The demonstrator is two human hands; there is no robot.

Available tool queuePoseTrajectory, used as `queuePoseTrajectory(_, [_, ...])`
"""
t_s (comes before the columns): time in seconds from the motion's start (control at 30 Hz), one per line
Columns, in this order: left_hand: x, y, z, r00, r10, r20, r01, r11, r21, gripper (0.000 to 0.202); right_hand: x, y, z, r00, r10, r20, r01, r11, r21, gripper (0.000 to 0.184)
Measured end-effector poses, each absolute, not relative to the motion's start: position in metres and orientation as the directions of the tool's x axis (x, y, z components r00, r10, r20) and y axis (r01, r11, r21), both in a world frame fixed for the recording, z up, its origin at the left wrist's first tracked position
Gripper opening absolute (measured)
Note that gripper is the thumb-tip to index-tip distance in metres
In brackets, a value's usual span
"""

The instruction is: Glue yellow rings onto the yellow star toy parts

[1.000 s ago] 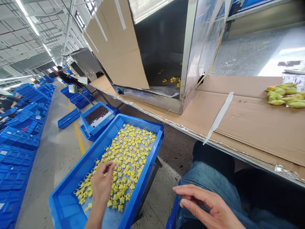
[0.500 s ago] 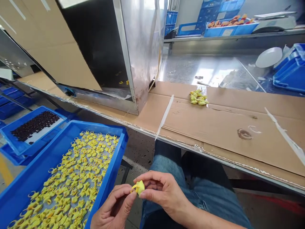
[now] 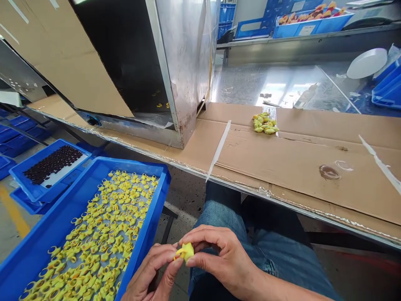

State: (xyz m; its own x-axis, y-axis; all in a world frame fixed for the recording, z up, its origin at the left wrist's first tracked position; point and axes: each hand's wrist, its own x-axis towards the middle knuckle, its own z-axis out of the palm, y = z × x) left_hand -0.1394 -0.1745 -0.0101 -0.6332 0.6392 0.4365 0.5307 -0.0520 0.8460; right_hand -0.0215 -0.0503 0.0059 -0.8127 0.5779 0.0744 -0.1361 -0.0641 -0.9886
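Note:
Between my two hands, above my lap, is a small yellow toy piece with a ring loop (image 3: 188, 252). My left hand (image 3: 152, 271) pinches its loop side between thumb and fingertips. My right hand (image 3: 219, 255) grips the rounded body from the other side with thumb and index finger. Beside my left hand stands a blue tray (image 3: 148, 232) whose lined bottom bears many similar yellow ring pieces (image 3: 115, 217). Part of the held piece is hidden by my fingertips.
A cardboard-covered bench (image 3: 291, 154) runs ahead, with a small pile of yellow-green pieces (image 3: 265, 123) on it. A metal box (image 3: 191, 71) stands at its left. Another blue tray (image 3: 26, 190) holds dark brown pieces. At the right are a white lid (image 3: 366, 63) and blue bins (image 3: 388, 88).
Both hands, still on the yellow piece, have shifted slightly right and down in view. The piece appears a little turned. The head view has also shifted slightly.

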Motion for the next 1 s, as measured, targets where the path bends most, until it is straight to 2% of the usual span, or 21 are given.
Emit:
queuePoseTrajectory(0.1, [-0.139,-0.173,-0.009,-0.592,0.673,0.443,0.537,-0.080,0.840,0.015,-0.020,-0.051,0.007,-0.819,0.570,0.074,-0.145,-0.080,-0.986,0.018])
queuePoseTrajectory(0.23, [-0.141,-0.174,-0.012,-0.671,0.621,0.405,0.472,-0.063,0.879,0.012,-0.019,-0.051,0.009,-0.816,0.572,0.087,-0.146,-0.058,-0.988,0.017])
queuePoseTrajectory(0.37, [-0.139,-0.175,-0.009,-0.595,0.677,0.433,0.514,-0.094,0.853,0.023,-0.020,-0.051,0.010,-0.828,0.556,0.080,-0.122,-0.038,-0.992,0.015])
queuePoseTrajectory(0.43, [-0.137,-0.176,-0.006,-0.627,0.676,0.386,0.459,-0.080,0.885,0.019,-0.020,-0.051,0.010,-0.840,0.540,0.060,-0.098,-0.042,-0.994,0.014])
queuePoseTrajectory(0.5, [-0.142,-0.181,-0.008,-0.704,0.667,0.246,0.359,0.036,0.933,0.005,-0.019,-0.050,0.009,-0.852,0.523,0.030,-0.060,-0.041,-0.997,0.023])
queuePoseTrajectory(0.53, [-0.150,-0.186,-0.011,-0.742,0.650,0.167,0.319,0.122,0.940,0.003,-0.017,-0.049,0.009,-0.859,0.511,0.017,-0.038,-0.030,-0.999,0.036])
queuePoseTrajectory(0.57, [-0.163,-0.193,-0.016,-0.785,0.611,0.101,0.290,0.219,0.932,0.010,-0.015,-0.049,0.008,-0.865,0.501,0.002,-0.012,-0.017,-1.000,0.052])
queuePoseTrajectory(0.6, [-0.180,-0.203,-0.022,-0.827,0.560,0.059,0.275,0.311,0.910,0.016,-0.012,-0.048,0.007,-0.869,0.495,-0.010,0.009,-0.004,-1.000,0.063])
queuePoseTrajectory(0.63, [-0.202,-0.215,-0.029,-0.870,0.492,0.039,0.261,0.390,0.883,0.020,-0.008,-0.048,0.005,-0.878,0.478,-0.022,0.028,0.006,-1.000,0.063])
queuePoseTrajectory(0.73, [-0.280,-0.262,-0.049,-0.971,0.238,0.012,0.165,0.633,0.756,0.028,0.002,-0.048,-0.003,-0.868,0.487,-0.099,0.118,0.010,-0.993,0.038])
queuePoseTrajectory(0.83, [-0.345,-0.303,-0.064,-0.999,0.051,-0.014,0.035,0.835,0.549,0.026,0.008,-0.051,-0.011,-0.838,0.522,-0.162,0.195,0.009,-0.981,0.035])
queuePoseTrajectory(0.9, [-0.371,-0.318,-0.072,-0.999,0.001,-0.032,-0.011,0.915,0.404,0.025,0.008,-0.053,-0.014,-0.835,0.522,-0.174,0.216,0.021,-0.976,0.037])
queuePoseTrajectory(1.0, [-0.386,-0.325,-0.085,-0.997,0.018,-0.074,0.000,0.970,0.243,0.025,0.007,-0.054,-0.016,-0.836,0.523,-0.169,0.231,0.056,-0.971,0.037])
